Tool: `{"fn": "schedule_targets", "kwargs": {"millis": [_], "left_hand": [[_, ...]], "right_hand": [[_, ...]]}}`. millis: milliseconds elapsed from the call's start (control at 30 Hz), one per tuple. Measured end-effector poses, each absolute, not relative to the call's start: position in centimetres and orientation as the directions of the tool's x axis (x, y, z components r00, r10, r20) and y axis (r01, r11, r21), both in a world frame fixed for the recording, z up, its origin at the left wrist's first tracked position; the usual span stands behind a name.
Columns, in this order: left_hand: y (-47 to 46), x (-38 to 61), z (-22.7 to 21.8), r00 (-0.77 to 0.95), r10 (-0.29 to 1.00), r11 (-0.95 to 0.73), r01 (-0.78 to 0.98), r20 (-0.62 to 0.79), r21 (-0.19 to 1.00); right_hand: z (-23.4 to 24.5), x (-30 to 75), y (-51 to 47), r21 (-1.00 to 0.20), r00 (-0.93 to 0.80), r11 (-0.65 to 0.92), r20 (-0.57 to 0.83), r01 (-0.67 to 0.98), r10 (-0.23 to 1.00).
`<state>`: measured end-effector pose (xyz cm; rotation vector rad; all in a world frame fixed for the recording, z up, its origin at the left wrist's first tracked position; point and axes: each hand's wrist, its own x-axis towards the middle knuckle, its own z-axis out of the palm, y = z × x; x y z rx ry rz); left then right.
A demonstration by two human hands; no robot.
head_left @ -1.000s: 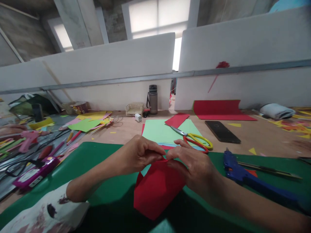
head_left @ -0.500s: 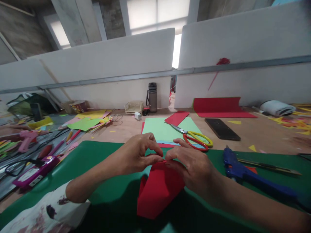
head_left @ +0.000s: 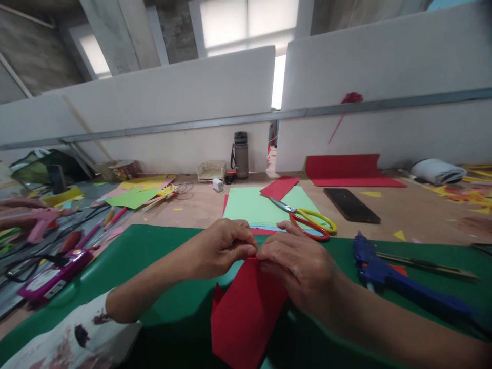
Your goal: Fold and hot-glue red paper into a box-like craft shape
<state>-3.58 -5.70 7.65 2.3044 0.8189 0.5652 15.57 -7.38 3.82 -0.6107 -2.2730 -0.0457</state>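
Pinches the far edge of the red paper sheet (head_left: 246, 312) with the left hand (head_left: 223, 248) and the right hand (head_left: 295, 261), thumbs and fingertips of both drawn narrow and closed on that edge, knuckles almost touching. Holds the sheet low over the green mat (head_left: 154, 251) at mid-view, its near end hanging toward the body. Just beyond the hands, shows a stack of light green paper (head_left: 249, 205) with yellow-and-red-handled scissors (head_left: 311, 221) lying on it. Right of the hands, on the mat, shows a blue glue gun (head_left: 384, 277) beside a utility knife (head_left: 423, 264). Farther back on the wooden table, shows a black phone (head_left: 351, 205) and a grey water bottle (head_left: 241, 155) against the white partition.
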Motion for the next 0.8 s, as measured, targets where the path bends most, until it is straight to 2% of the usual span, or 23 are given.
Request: {"fn": "schedule_targets", "kwargs": {"millis": [133, 267, 467, 800], "left_hand": [[-5.8, -3.4, 7.6, 0.706, 0.691, -0.584, 0.422, 0.152, 0.694], [-6.0, -3.1, 7.6, 0.692, 0.713, -0.536, 0.432, 0.115, 0.725], [-6.7, -2.8, 7.8, 0.683, 0.726, -0.532, 0.478, 0.085, 0.7], [-6.8, -2.7, 7.3, 0.623, 0.779, -0.422, 0.445, 0.065, 0.79]], "right_hand": [[4.0, 15.4, -7.6, -0.156, -0.585, 0.888, 0.701, 0.432, 0.407], [4.1, 15.2, -7.8, -0.199, -0.556, 0.865, 0.694, 0.461, 0.456], [3.9, 15.2, -7.8, -0.21, -0.545, 0.851, 0.688, 0.482, 0.479], [4.3, 15.5, -8.0, -0.309, -0.526, 0.775, 0.593, 0.551, 0.61]]}}
